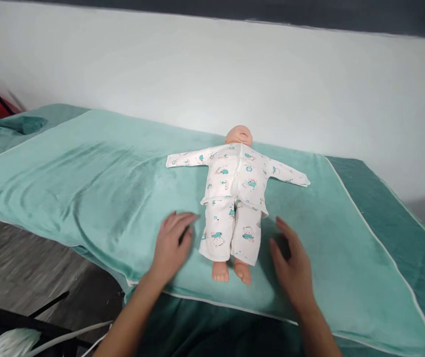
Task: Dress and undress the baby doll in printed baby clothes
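On its back on a green velvety blanket (123, 193) lies a baby doll (239, 135), its head toward the wall and its bare feet toward me. It wears a white long-sleeved top (231, 173) printed with small teal and pink figures, and matching trousers (218, 230). The sleeves are stretched out to both sides and cover the doll's hands. My left hand (173, 245) hovers beside the trouser leg on the left, fingers apart and holding nothing. Opposite it, my right hand (292, 263) is beside the other leg, thumb and fingers spread, also without anything in it.
A white wall (212, 74) rises behind the bed. Darker green cover (379, 198) shows at the right end, and a crumpled green cloth (23, 124) lies at the far left. At lower left are a white cable (71, 334) and a clear plastic bag (12, 343) above grey flooring.
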`<state>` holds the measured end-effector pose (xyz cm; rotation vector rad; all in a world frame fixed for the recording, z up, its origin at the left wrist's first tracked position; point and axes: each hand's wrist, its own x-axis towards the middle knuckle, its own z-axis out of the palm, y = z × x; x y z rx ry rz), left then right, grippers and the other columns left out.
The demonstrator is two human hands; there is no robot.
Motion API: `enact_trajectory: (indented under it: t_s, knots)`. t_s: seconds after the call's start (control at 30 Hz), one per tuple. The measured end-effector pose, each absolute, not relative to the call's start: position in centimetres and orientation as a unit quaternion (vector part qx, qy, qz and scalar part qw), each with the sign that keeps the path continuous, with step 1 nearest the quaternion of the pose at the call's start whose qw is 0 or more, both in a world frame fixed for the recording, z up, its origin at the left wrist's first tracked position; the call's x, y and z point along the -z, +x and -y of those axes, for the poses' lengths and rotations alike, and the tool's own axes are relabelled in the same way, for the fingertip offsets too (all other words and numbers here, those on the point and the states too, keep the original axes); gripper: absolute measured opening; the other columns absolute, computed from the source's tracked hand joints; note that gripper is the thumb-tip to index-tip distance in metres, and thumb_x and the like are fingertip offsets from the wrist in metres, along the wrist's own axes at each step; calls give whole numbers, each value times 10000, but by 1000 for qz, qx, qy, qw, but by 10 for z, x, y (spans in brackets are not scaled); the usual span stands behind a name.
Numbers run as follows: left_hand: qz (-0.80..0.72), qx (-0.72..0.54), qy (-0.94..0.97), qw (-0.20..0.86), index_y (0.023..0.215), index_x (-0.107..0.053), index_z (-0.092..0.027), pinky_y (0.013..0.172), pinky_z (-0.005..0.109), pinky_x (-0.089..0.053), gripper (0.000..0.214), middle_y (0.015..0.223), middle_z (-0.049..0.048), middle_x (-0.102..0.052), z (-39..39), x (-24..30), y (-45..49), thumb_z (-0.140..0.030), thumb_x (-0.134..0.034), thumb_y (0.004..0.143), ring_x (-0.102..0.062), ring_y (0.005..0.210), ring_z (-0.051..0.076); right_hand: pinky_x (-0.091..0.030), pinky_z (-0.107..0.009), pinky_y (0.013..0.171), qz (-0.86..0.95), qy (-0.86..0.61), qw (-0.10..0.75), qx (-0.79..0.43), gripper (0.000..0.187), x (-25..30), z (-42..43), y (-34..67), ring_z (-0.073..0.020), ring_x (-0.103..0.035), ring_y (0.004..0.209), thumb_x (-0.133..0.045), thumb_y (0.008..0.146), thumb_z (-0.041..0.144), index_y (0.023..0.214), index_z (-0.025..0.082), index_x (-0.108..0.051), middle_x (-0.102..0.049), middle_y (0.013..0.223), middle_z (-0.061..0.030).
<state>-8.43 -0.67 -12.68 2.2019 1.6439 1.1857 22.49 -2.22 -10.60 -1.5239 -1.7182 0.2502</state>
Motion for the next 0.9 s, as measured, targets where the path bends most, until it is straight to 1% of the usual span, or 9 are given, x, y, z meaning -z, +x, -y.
enact_trajectory:
  t_s: [0.13,0.17,0.23,0.33,0.4,0.47,0.63,0.8,0.9]
  knots:
    - [-485,-402,765,134,1328,-531,-261,1176,531,-344,465,1235,58,-689,51,130,-56,-148,-594,881,-622,1164,212,-517,-541,1054,721,-541,409,-142,449,105,87,188,-297,-530,1344,-551,963,237,1406,289,-498,-523,1481,-120]
    - [-488,-412,757,138,1304,-538,-253,1160,530,-357,452,1211,61,-692,55,130,-53,-148,-613,871,-625,1149,215,-518,-544,1052,735,-531,399,-139,455,104,96,181,-304,-507,1362,-554,958,223,1406,287,-499,-502,1495,-122]
    - [-505,-436,733,132,1189,-584,-244,1092,515,-405,332,1119,53,-703,56,131,-47,-144,-625,876,-637,1085,216,-506,-559,1058,762,-519,371,-110,464,101,104,168,-323,-449,1406,-565,947,195,1399,279,-504,-469,1518,-123]
    - [-503,-481,704,141,996,-617,-228,939,427,-464,141,963,28,-690,52,129,-42,-120,-594,908,-643,954,189,-475,-581,1071,783,-524,332,-44,394,94,95,152,-342,-374,1450,-574,938,158,1316,265,-547,-473,1517,-114]
    - [-469,-521,689,182,955,-613,-217,849,351,-484,127,920,21,-668,51,125,-39,-102,-573,920,-636,899,162,-450,-596,1083,780,-534,327,-8,289,91,83,142,-348,-363,1454,-578,937,152,1209,249,-577,-485,1507,-117]
    - [-439,-559,667,226,957,-608,-212,796,294,-492,142,925,18,-648,53,119,-36,-83,-566,917,-631,885,141,-427,-613,1094,773,-542,330,10,204,88,71,133,-355,-376,1445,-594,930,161,1120,235,-583,-493,1498,-129]
    - [-436,-594,612,287,955,-604,-227,779,248,-483,160,925,-2,-615,62,113,-35,-75,-581,912,-615,878,124,-399,-626,1106,768,-543,341,16,155,86,59,121,-349,-375,1444,-566,916,109,1013,229,-578,-523,1475,-117]
    - [-460,-572,608,303,954,-600,-232,761,245,-468,155,901,-7,-578,72,125,-51,-86,-561,916,-587,863,131,-406,-602,1109,786,-500,364,-1,145,82,72,126,-327,-388,1435,-550,914,94,953,232,-566,-549,1434,-109]
    - [-473,-538,622,317,977,-596,-233,777,256,-470,162,926,-2,-573,79,132,-63,-94,-530,927,-584,872,134,-404,-595,1111,805,-479,350,-12,144,82,84,135,-326,-396,1423,-576,909,98,949,236,-579,-536,1441,-99]
